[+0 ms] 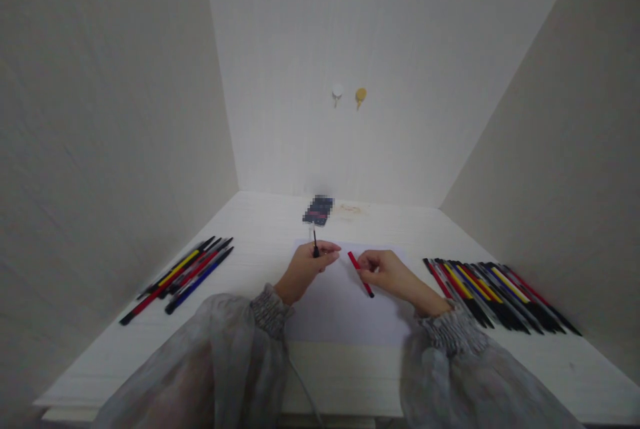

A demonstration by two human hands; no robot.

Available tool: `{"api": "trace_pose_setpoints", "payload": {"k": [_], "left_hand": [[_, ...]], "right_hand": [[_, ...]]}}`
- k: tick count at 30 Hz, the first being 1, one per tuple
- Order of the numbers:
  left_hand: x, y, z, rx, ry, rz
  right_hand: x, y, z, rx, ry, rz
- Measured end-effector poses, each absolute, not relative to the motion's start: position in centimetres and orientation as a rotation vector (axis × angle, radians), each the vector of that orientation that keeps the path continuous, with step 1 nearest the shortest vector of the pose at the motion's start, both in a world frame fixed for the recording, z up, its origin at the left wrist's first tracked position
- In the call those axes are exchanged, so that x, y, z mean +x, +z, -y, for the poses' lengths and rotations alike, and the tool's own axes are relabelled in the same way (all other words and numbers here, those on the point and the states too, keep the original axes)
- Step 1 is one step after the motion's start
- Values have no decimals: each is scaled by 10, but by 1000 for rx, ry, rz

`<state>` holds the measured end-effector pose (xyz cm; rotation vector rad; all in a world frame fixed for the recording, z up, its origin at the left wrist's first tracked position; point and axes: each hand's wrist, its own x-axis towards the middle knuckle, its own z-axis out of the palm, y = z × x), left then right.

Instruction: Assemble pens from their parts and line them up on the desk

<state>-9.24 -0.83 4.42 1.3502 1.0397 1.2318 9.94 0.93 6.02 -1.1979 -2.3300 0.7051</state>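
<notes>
Right hand (383,273) is grasping a red pen (359,271) between thumb and fingers; the pen is tilting, top end toward the left hand, black end down and right, and sitting over the paper (350,322). Left hand (306,267) is gripping a small black piece (316,251) with a thin rod sticking up (looks like pen innards, too small to confirm); its fingers are pointing at the red pen without touching it. Both hands are facing each other over the paper's upper half.

Left pens (186,271) are lying in a loose slanted bunch: red, blue, yellow, black. Right pens (493,295) are lying side by side in a longer row, near the right sleeve (453,339). A dark pixelated item (319,210) is lying beyond the left hand. White hook (337,91) and yellow hook (361,94) are hanging on the back wall (400,49).
</notes>
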Motion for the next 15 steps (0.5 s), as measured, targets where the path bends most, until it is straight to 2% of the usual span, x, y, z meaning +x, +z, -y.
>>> {"api": "trace_pose_setpoints", "payload": {"k": [5, 15], "left_hand": [[-92, 49, 10, 1317, 1255, -978], [-94, 45, 9, 1484, 1164, -1069]], "right_hand": [[90, 57, -2, -1061, 926, 2245], [88, 57, 0, -1016, 807, 2291]]}}
